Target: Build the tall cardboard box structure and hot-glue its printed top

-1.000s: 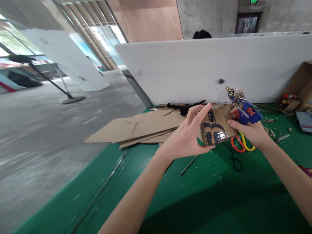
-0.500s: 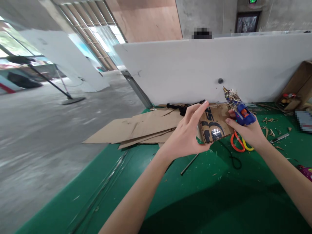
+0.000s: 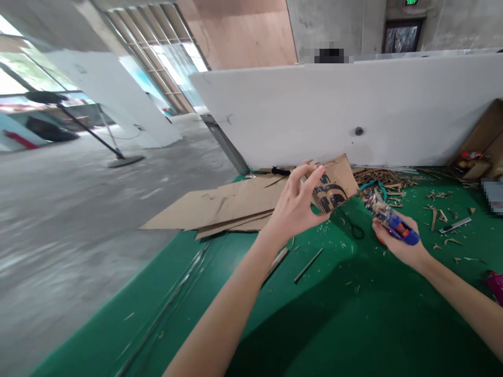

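My left hand (image 3: 296,201) grips a small cardboard box (image 3: 336,183) by its left side, with dark printed marks facing me. It is held tilted above the green table (image 3: 334,319). My right hand (image 3: 401,243) is wrapped around a blue hot glue gun (image 3: 396,225) whose front is crusted with scraps and dried strands. The gun's tip points up and left, close to the box's right edge; whether they touch I cannot tell. Behind the tip lies a teal-handled tool (image 3: 375,186), partly covered.
Flat cardboard sheets (image 3: 231,204) lie at the table's left edge. Cardboard scraps (image 3: 385,178) pile against the white partition (image 3: 283,115). A cutter blade (image 3: 456,225) lies at right, a thin rod (image 3: 308,266) in front. An open cardboard box (image 3: 481,141) stands far right.
My right hand has let go of the box's right side and moved down with the glue gun, its tip now beside the box edge. The box has tilted, right side up.
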Motion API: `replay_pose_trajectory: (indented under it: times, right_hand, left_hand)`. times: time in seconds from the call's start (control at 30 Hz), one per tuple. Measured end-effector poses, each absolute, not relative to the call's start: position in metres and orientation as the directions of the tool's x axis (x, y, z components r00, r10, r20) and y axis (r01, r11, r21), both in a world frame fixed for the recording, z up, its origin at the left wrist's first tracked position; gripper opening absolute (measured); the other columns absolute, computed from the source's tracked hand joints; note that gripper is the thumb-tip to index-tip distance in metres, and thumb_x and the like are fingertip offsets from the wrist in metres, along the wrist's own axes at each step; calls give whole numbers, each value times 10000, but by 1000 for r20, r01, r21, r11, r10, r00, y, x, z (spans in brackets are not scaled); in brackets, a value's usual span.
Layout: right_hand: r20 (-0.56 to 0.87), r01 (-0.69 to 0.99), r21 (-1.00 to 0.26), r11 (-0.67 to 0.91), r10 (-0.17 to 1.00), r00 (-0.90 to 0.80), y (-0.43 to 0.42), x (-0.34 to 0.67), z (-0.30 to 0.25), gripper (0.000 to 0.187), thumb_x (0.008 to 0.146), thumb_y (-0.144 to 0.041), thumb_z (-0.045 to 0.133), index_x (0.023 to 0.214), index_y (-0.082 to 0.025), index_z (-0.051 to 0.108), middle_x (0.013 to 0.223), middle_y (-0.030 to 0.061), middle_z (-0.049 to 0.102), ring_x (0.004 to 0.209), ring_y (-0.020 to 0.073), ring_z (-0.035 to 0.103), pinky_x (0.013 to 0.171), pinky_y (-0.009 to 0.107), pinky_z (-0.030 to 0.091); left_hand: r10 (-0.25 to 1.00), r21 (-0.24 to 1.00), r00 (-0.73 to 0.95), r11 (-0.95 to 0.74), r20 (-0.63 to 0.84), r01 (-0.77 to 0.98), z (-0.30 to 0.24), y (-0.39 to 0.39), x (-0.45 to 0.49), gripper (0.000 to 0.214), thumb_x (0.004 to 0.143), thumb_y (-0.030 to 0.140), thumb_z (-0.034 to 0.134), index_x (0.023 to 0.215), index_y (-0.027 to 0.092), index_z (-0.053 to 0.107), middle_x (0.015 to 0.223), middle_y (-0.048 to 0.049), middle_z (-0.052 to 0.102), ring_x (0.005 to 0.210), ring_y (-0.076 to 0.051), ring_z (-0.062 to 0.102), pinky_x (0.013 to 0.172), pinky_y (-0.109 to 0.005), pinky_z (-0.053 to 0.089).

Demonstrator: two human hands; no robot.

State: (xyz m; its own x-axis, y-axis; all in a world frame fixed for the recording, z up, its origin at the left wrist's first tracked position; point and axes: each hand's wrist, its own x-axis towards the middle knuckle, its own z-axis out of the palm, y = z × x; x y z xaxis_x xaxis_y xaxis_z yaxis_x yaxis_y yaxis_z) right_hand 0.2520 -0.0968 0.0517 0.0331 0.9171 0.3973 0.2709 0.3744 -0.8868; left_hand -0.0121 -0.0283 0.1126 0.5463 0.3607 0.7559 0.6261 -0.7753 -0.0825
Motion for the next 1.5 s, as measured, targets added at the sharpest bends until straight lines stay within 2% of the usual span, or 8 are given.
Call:
replay_pose_trajectory:
  times: [0.1, 0.23, 0.47, 0.73, 0.93, 1.3, 1.5]
  right_hand:
    - [376, 374, -838, 398, 917, -134, -102, 253, 28, 260, 860, -435, 700, 761, -205, 631, 588, -9, 570, 500, 127, 480, 493, 276, 398]
    - [318, 399, -834, 380, 924, -215, -102, 250, 12, 288, 875, -435, 684, 751, -201, 571, 620, -14, 563, 536, 118, 484, 523, 262, 378]
    - [317, 346, -855, 385, 918, -240, -108, 241, 5, 290, 860, -391, 697, 733, -212, 506, 611, -31, 540, 537, 113, 486, 510, 246, 369]
    - [333, 370, -838, 401, 913, -234, -110, 237, 5, 266, 872, -386, 681, 734, -214, 531, 603, -23, 560, 511, 119, 494, 501, 261, 387]
    - [340, 391, -824, 409, 910, -236, -110, 237, 4, 268, 877, -408, 676, 735, -214, 557, 598, -19, 569, 508, 120, 504, 516, 260, 409]
    - [357, 400, -809, 432, 900, -249, -110, 237, 3, 249, 882, -399, 672, 751, -211, 573, 618, -8, 607, 516, 133, 539, 531, 268, 420]
    - [343, 396, -818, 417, 907, -245, -109, 238, 1, 282, 878, -415, 676, 731, -217, 538, 597, -20, 563, 504, 124, 492, 513, 272, 391]
  left_hand:
    - [328, -136, 581, -778, 745, 614, 105, -21, -14, 1056, 777, 208, 757, 1581, 330, 83, 1383, -167, 386, 1422, -443, 385, 1084, -670, 457]
    - [336, -158, 615, -778, 714, 608, 100, -20, -12, 1031, 800, 227, 740, 1583, 347, 80, 1395, -158, 393, 1450, -441, 346, 1119, -679, 418]
    - [321, -214, 677, -785, 662, 581, 100, -27, -6, 1025, 804, 210, 748, 1581, 333, 91, 1409, -166, 414, 1481, -446, 294, 1145, -697, 370]
    - [324, -243, 710, -783, 625, 572, 98, -32, -2, 1019, 813, 185, 743, 1588, 333, 97, 1412, -175, 437, 1488, -469, 280, 1149, -755, 312]
    - [352, -213, 700, -784, 621, 583, 96, -31, -2, 976, 814, 155, 723, 1577, 379, 158, 1422, -142, 451, 1498, -448, 289, 1173, -754, 264]
    - [341, -236, 717, -785, 608, 573, 96, -33, -1, 994, 790, 130, 743, 1577, 381, 190, 1421, -138, 445, 1500, -456, 272, 1151, -722, 344]
    - [332, -261, 725, -777, 603, 573, 96, -31, -2, 976, 785, 140, 744, 1571, 361, 211, 1408, -143, 446, 1488, -464, 280, 1151, -723, 340]
